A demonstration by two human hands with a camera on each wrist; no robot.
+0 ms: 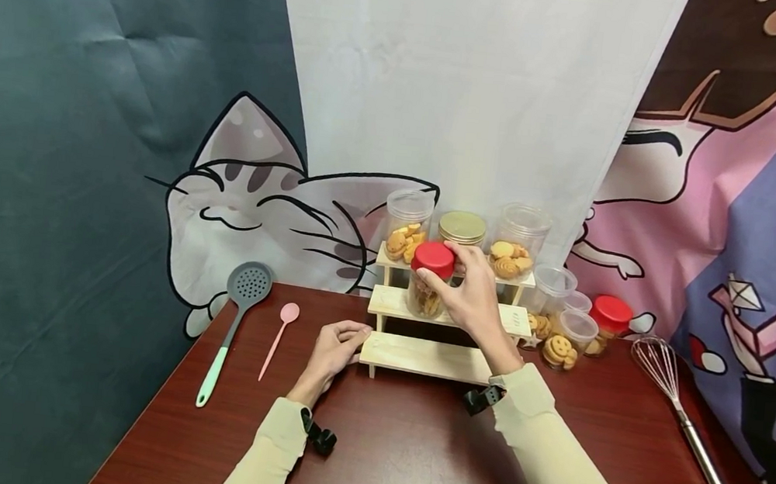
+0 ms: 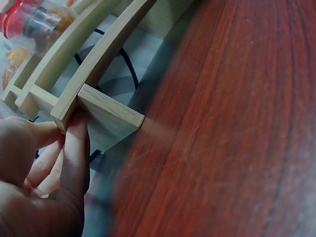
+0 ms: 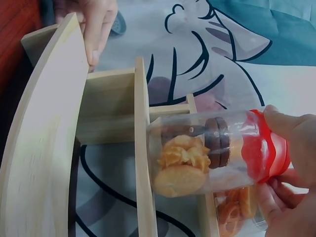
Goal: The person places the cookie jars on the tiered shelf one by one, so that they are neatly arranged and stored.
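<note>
My right hand point(image 1: 472, 295) grips a clear jar point(image 3: 192, 153) by its red lid point(image 3: 266, 148). Cookies, pale and dark, show through the jar's wall. Its base is right at the middle step of a three-tier wooden rack point(image 1: 433, 358). At the rack's left end my left hand point(image 1: 337, 348) pinches the lowest step's end between thumb and fingers, as the left wrist view point(image 2: 64, 163) also shows. On the top step stand two clear-topped jars of cookies, left point(image 1: 406, 232) and right point(image 1: 515, 246), with a gold-lidded jar point(image 1: 462, 227) between them, partly hidden.
Right of the rack are several clear tubs of cookies point(image 1: 564, 345) and a red-lidded jar point(image 1: 606, 325). A whisk point(image 1: 682, 422) lies at the table's right. A grey skimmer with a mint handle point(image 1: 235, 329) and a pink spoon point(image 1: 279, 340) lie left. A printed cloth point(image 1: 459, 85) hangs behind.
</note>
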